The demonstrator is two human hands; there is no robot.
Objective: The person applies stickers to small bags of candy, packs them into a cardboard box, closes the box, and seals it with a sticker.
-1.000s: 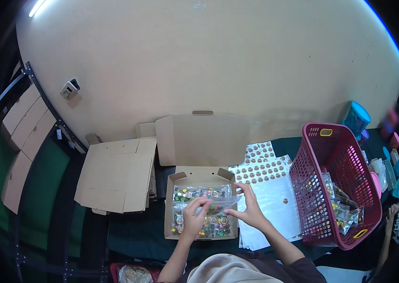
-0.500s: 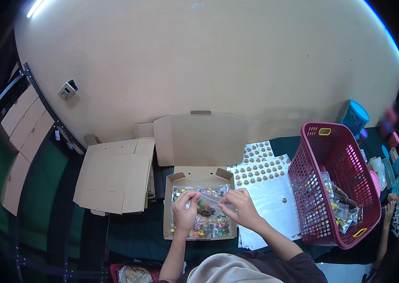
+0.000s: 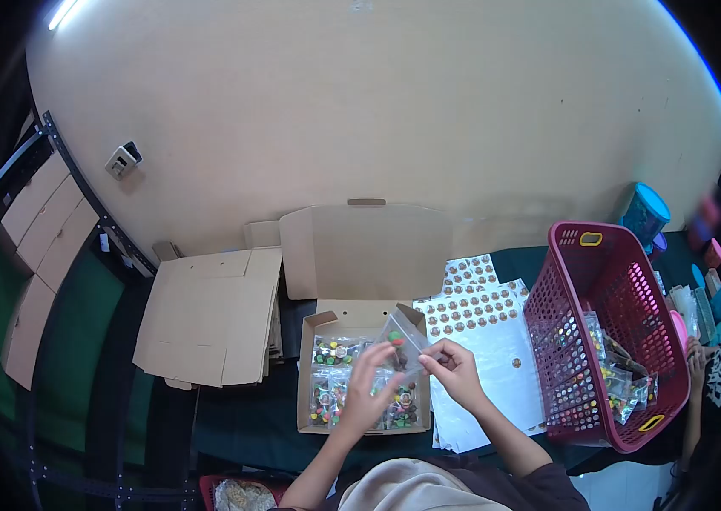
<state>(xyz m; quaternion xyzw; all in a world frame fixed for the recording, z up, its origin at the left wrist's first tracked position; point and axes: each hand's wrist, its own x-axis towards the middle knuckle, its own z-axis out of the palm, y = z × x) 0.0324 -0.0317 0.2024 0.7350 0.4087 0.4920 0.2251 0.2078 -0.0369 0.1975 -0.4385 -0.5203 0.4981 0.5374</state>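
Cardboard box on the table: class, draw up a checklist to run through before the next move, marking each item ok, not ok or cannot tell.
1. Lid raised: ok.
2. Packets inside the box: ok.
3. Clear bag in the right hand's grip: ok.
4. Left hand out of the box's opening: not ok, it hovers over it.
5. Clear bag sealed: cannot tell.

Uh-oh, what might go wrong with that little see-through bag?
The clear bag might slip, since the right hand seems to pinch just its edge. If it isn't sealed, which I can't tell, the colorful pieces inside might spill into the open box below.
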